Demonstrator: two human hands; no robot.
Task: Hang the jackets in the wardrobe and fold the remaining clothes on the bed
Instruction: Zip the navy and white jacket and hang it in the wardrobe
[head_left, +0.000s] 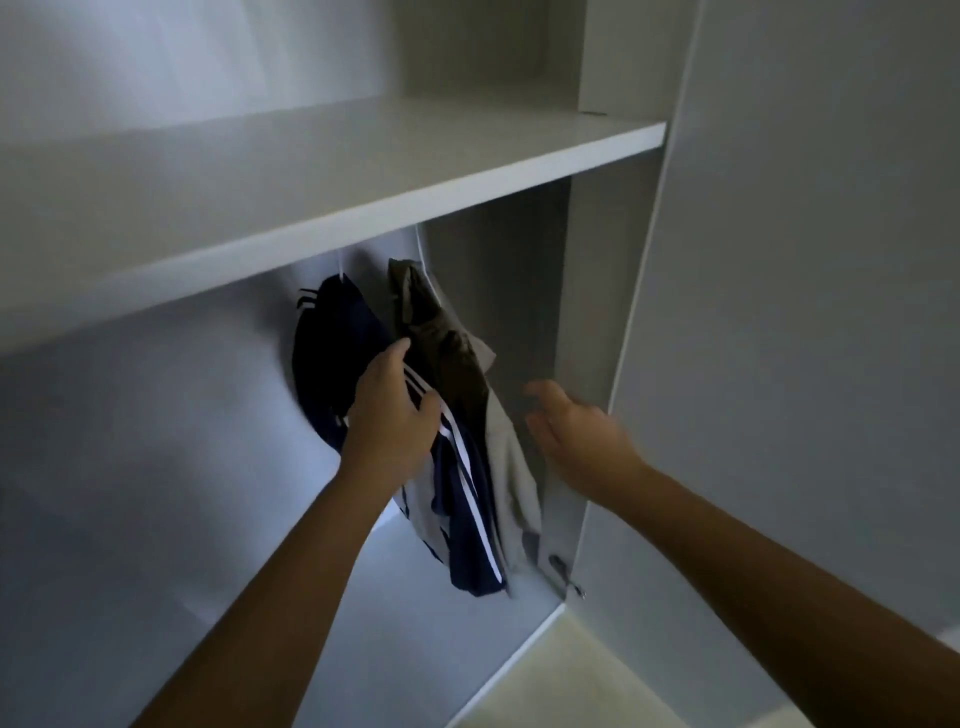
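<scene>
Navy jacket (462, 540) with white stripes down the sleeve hangs in the wardrobe (779, 364), centre of the frame, just under the white shelf (311, 171), its dark shoulder bunched up toward the left. Right beside it, touching, hangs an olive jacket (452, 364) with a pale grey lower part, nearest the wardrobe's right wall. Both droop in loose folds, and thin white hanger hooks run up behind the shelf edge.

Left hand (389, 415) is on the navy jacket, and that's a grip: the thumb is laid across the striped sleeve and the fingers (397, 351) curl over the fabric at the seam where the two jackets meet. The left arm reaches up from the lower left of the frame, nearly straight.

Right hand (582, 436) holds nothing. Its fingers (545, 389) are spread apart and loosely bent, a little blurred, palm turned toward the grey fabric, close to it; whether they touch it, I can't tell. That arm comes in from the lower right, across the pale floor (597, 675)
</scene>
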